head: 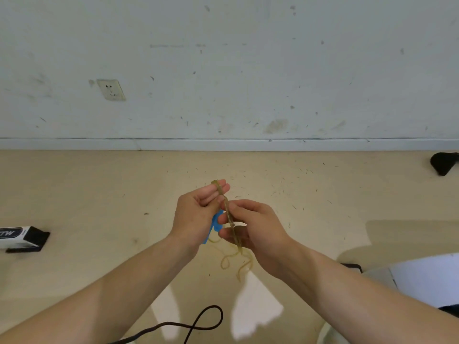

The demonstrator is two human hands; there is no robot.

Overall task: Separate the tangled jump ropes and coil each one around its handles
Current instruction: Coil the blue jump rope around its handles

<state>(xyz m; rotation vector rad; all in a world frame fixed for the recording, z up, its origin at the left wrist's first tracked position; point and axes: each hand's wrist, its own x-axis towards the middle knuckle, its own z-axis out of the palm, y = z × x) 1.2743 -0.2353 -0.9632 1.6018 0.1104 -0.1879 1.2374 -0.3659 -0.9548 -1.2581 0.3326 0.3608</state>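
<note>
Gripping blue handle in left hand, yellowish jump rope looped over its fingers; right hand pinching the rope; loose loops dangling above floor.

Bare indoor room: scuffed wall, socket, beige floor.

forearms converging, left hand curled closed, right hand pinching

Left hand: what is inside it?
A blue handle sticks out of the left hand near the wrist, and yellowish rope crosses its fingertips. The hand covers the handle's upper part; whether a second handle sits there cannot be seen.
</note>
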